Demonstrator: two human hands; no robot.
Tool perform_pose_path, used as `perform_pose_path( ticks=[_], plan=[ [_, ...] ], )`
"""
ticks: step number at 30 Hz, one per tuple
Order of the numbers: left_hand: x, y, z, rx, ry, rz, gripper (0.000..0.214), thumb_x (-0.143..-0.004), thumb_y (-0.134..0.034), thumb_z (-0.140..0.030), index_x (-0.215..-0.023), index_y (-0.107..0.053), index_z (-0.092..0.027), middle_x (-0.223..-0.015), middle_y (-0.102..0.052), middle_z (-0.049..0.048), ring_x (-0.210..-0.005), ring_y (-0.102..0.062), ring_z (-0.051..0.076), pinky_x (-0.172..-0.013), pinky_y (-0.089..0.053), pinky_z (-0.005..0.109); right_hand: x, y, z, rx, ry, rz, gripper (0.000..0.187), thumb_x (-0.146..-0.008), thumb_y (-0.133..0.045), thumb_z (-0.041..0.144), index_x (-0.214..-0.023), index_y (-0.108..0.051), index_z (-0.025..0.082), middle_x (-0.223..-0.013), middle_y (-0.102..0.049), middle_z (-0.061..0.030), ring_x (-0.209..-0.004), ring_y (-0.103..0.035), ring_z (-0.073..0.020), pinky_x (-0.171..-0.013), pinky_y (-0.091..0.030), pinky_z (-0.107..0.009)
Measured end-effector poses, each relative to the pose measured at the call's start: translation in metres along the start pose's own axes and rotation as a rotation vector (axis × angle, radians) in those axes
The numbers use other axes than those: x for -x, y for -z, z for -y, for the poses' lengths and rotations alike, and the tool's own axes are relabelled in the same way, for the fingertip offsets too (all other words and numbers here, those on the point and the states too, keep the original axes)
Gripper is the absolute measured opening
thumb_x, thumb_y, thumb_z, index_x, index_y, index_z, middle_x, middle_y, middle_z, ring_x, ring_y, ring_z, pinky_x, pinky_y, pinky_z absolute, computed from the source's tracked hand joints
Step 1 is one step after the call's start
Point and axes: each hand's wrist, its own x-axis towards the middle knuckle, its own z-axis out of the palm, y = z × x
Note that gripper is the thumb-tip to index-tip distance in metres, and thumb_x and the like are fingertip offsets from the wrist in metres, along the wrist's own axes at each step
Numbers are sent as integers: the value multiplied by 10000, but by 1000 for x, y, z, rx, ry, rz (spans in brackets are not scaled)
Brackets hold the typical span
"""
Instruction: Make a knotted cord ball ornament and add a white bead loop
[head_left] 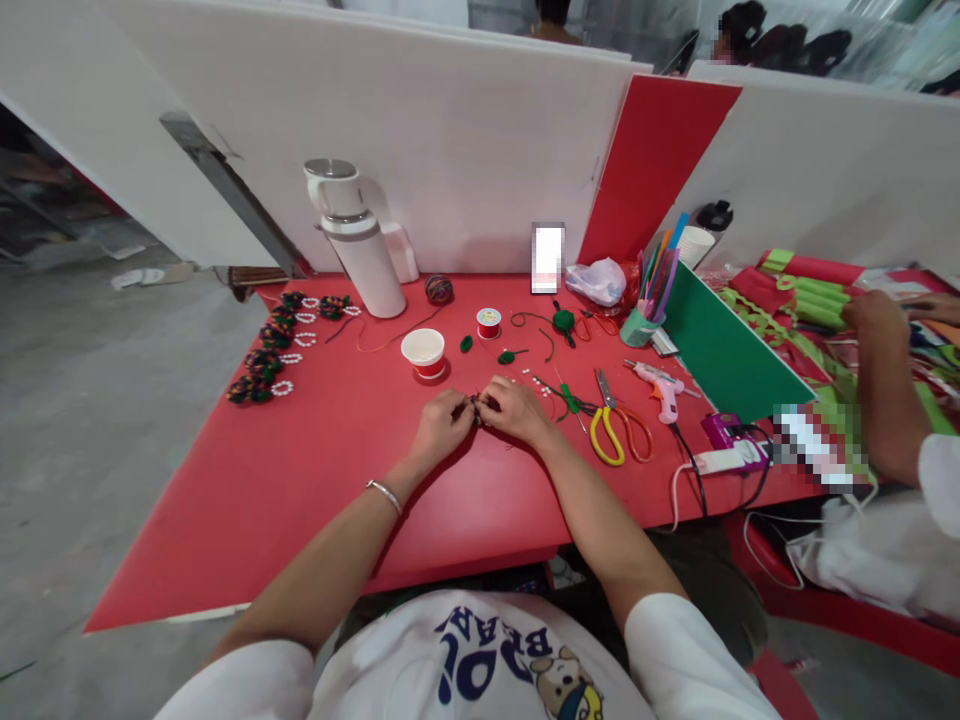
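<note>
Close together over the middle of the red table [480, 500], my left hand [444, 420] and my right hand [514, 408] pinch a small dark knotted yarn piece [475, 406] between them. Fingers hide most of it. Just beyond are a white paper cup [423, 348], a thread spool [488, 322] and small green leaf-shaped pieces [508, 357]. To the right of my right hand lie loose white beads [536, 382], a green-handled hook [570, 398] and scissors [615, 425] with yellow and orange handles.
Dark multicoloured yarn pieces with white bead rings [283, 388] line the left side. A thermos [364, 250], yarn ball [439, 289], phone [547, 260] and pen cup [643, 326] stand behind. Rightward are a glue gun [664, 388], power strip [739, 450], green divider [727, 340] and another person's arm [889, 390].
</note>
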Motion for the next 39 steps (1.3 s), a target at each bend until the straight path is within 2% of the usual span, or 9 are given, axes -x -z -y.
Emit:
perform_pose_path(
  ticks=[10,15,18,23,29,35,39],
  plan=[
    [-1,-2,2,-21,-60,36,236,-828,-545,-184,-605,-476,-214,-635,-502,14,-607,-484,154,-611,-360,293,0,0,12,238,45,83,221,-1023,-577,311,-955,-728,165,-956,-670,-101,-772,-566,-198,-644,-318,-320],
    [0,-4,3,-26,-64,20,222,-815,-526,-191,-607,-453,-219,-636,-484,12,-605,-467,157,-615,-342,298,0,1,12,236,44,97,222,-1027,-578,321,-968,-723,163,-977,-676,-105,-775,-577,-200,-640,-321,-321],
    [0,-5,4,-17,-45,-3,219,-830,-525,-215,-621,-461,-218,-647,-484,10,-617,-471,159,-624,-347,298,1,0,11,210,45,56,211,-1025,-592,323,-942,-717,174,-971,-679,-91,-788,-586,-190,-657,-333,-311],
    [0,-4,5,39,10,-27,227,-868,-525,-239,-643,-507,-206,-667,-530,8,-645,-509,153,-653,-383,293,3,-3,7,70,-3,-71,199,-1018,-621,332,-906,-708,192,-957,-677,-59,-805,-603,-163,-687,-364,-283],
    [0,-3,3,88,41,-34,238,-879,-549,-224,-643,-568,-191,-693,-547,5,-661,-519,143,-652,-415,279,0,-10,5,-250,-41,-171,176,-947,-712,268,-792,-684,189,-814,-641,-5,-752,-595,-126,-723,-425,-241],
    [0,-3,4,227,-17,-71,174,-853,-611,-225,-688,-639,-179,-965,-651,70,-809,-598,156,-697,-488,274,-2,-14,2,-415,-59,-226,217,-931,-725,317,-759,-685,190,-769,-626,1,-735,-589,-129,-705,-441,-243],
    [-1,-3,6,266,13,-42,135,-835,-635,-212,-717,-692,-182,-792,-653,31,-733,-603,151,-697,-493,275,-1,-14,3,-447,-66,-212,218,-922,-728,327,-754,-695,192,-771,-622,2,-709,-575,-120,-681,-439,-239]
  ],
)
